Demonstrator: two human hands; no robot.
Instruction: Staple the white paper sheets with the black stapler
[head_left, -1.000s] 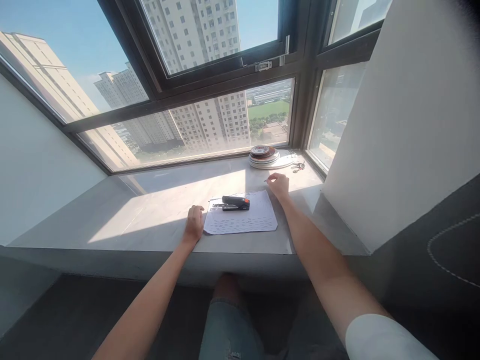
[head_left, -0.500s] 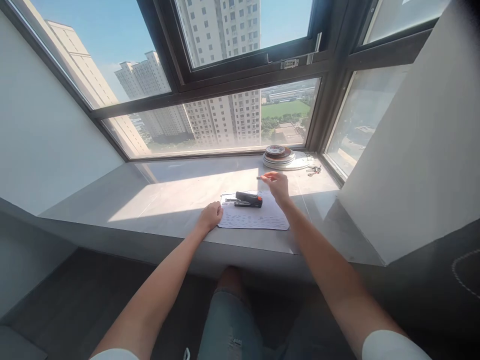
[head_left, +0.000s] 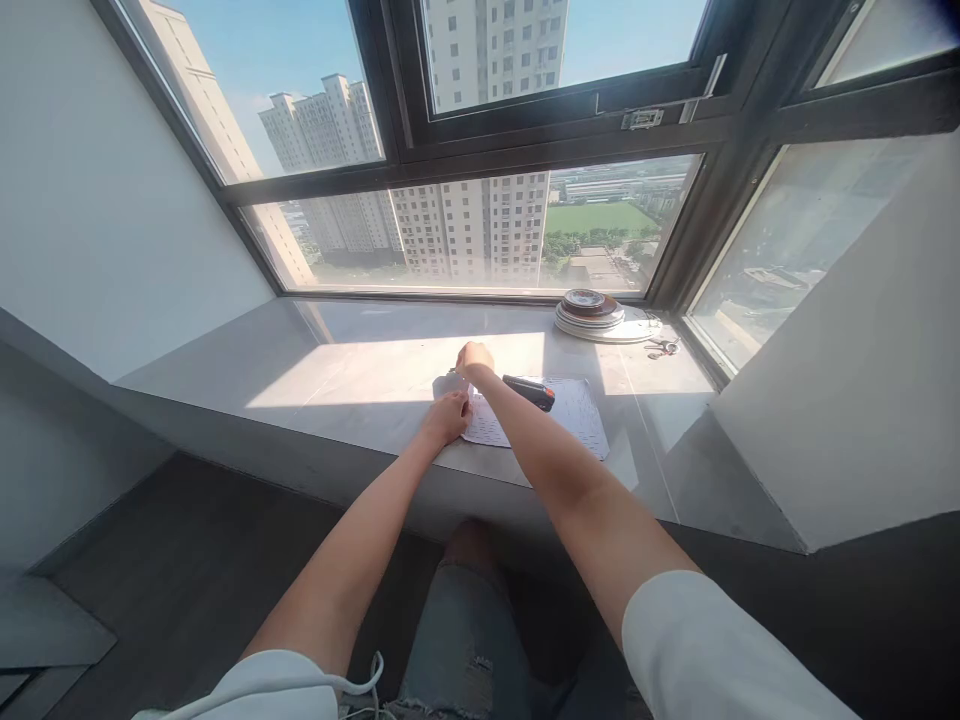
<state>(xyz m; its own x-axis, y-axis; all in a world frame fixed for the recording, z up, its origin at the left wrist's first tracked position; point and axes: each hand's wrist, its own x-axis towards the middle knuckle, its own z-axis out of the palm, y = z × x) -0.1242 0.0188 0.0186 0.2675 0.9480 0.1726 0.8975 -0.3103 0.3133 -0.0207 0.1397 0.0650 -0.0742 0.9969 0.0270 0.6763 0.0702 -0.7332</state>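
A sheet of paper covered with lines of writing (head_left: 574, 410) lies on the windowsill. On it rests a black stapler (head_left: 531, 393) with an orange-red end; my right wrist and forearm hide its left part. My right hand (head_left: 475, 358) reaches across to the left of the stapler, its fingers pinched at a small greyish strip whose details are too small to make out. Just below it, at the paper's left edge, my left hand (head_left: 451, 414) is closed with curled fingers. Whatever the left fingers may grip is hidden.
A stack of plates (head_left: 591, 318) stands at the back right of the sill (head_left: 360, 345), with a bunch of keys (head_left: 663, 348) beside it. Dark-framed windows (head_left: 480, 165) rise behind. A white wall (head_left: 847, 340) juts in at the right. A white cable (head_left: 352, 686) hangs near my left sleeve.
My right hand has moved left with the small strip, from beyond the stapler's right end to beside my left hand. The stapler now sits at a slant. The view has shifted.
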